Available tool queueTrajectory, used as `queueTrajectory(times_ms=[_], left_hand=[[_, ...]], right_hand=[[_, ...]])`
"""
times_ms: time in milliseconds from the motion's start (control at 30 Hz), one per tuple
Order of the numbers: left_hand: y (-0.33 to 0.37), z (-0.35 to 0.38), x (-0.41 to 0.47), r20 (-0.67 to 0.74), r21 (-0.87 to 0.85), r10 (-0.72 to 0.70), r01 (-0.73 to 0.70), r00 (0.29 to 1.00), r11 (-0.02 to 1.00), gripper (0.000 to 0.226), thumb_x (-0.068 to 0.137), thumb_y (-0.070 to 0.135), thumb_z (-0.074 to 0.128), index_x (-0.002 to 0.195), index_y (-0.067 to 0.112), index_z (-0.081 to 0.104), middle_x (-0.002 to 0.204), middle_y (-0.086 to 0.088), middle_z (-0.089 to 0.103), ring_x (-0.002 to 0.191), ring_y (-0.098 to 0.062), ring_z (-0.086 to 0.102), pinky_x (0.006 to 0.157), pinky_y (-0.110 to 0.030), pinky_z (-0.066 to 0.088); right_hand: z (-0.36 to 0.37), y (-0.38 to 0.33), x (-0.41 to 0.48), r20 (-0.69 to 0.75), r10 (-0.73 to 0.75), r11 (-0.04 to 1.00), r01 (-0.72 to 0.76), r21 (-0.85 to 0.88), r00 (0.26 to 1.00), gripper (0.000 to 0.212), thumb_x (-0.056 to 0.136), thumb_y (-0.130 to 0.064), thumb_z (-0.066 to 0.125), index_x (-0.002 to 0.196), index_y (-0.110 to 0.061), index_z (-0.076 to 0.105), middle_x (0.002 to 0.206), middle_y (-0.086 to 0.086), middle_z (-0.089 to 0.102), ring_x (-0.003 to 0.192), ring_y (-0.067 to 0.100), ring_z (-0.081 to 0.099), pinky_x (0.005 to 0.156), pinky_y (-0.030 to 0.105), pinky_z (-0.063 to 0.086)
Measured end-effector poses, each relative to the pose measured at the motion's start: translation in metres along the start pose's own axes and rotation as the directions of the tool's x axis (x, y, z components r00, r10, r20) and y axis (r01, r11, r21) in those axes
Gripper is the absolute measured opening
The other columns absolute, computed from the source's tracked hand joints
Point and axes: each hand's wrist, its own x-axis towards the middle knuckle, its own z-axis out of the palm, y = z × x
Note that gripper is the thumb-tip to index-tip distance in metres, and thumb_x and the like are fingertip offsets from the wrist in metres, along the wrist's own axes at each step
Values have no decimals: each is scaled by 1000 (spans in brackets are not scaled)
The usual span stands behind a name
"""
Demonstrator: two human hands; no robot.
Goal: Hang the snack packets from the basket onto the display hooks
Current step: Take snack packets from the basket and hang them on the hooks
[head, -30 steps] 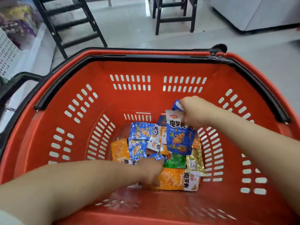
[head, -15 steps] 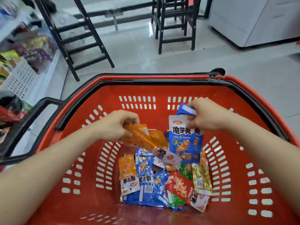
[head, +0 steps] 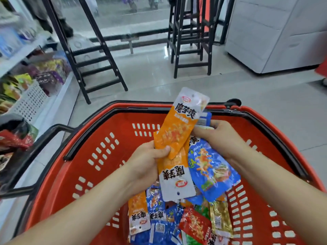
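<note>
Red shopping basket (head: 99, 156) fills the view from 9 through 6 to 3 o'clock, black handle along its rim.

Left hand (head: 146, 161), centre of view: fingers clamped, thumb on the front face, on the lower end of an upright orange packet (head: 180, 128). The packet's white header points to 12 o'clock, above the basket's far rim. A second orange packet (head: 175, 172) hangs inverted from the same grip, header and hang hole toward 6 o'clock.

Right hand (head: 219, 137), at 2 o'clock from the left hand: fingers curled round the top of a blue packet (head: 210, 167). The packet's body hangs toward 5 o'clock below the palm. The fingertips sit just beside the upright orange packet's right edge; whether they touch it I cannot tell.

Basket floor, 6 o'clock: loose heap including a flat orange packet (head: 138, 211), red packet (head: 194, 225) and gold packet (head: 220, 216).

Surroundings: stocked shelf with white crate (head: 30, 101) at 9 o'clock; black stools (head: 191, 41) at 12 o'clock; white cabinet (head: 274, 32) at 1 o'clock.
</note>
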Motion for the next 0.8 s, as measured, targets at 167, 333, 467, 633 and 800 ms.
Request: queueTrajectory(times_ms=[167, 333, 467, 633, 800], left_hand=[[7, 20, -1, -261, 10, 54, -54, 964, 999, 19, 98, 7, 50, 114, 7, 59, 101, -14, 71, 88, -32, 68, 81, -46, 56], [58, 46, -53, -390, 83, 122, -97, 913, 992, 27, 97, 11, 53, 123, 15, 56, 112, -8, 71, 102, -29, 68, 93, -55, 51], [131, 88, -127, -348, 248, 247, -166, 904, 955, 31, 93, 17, 62, 122, 26, 55, 110, 7, 69, 96, -1, 67, 74, -15, 53], [242, 132, -228, -406, 211, 308, -239, 860, 948, 28, 89, 12, 64, 113, 28, 65, 107, 6, 72, 98, -7, 68, 71, -15, 52], [355, 172, -326, -558, -84, 278, -386, 782, 918, 33, 91, 18, 58, 123, 22, 60, 108, -5, 72, 99, -17, 69, 87, -35, 55]], right_hand=[[12, -27, -18, -90, 131, 980, -115, 165, 987, 51, 98, -43, 48, 77, 0, 65, 56, 3, 66, 44, 11, 58, 40, 12, 38], [38, -90, -55, 228, 123, 992, -117, -39, 966, 35, 89, -42, 63, 121, -30, 57, 98, -23, 71, 85, -8, 67, 68, 13, 50], [62, -157, -94, 140, -1, 1000, 1, 0, 990, 51, 84, -23, 73, 125, -40, 47, 106, -27, 65, 99, -11, 61, 79, 16, 51], [86, -289, -152, 76, -40, 994, 32, 102, 996, 43, 87, -18, 70, 123, -33, 51, 105, -20, 69, 99, -1, 65, 85, 25, 53], [107, -429, -210, 143, -123, 992, 117, 51, 982, 36, 87, -25, 71, 120, -30, 56, 105, -13, 70, 98, 5, 67, 88, 37, 55]])
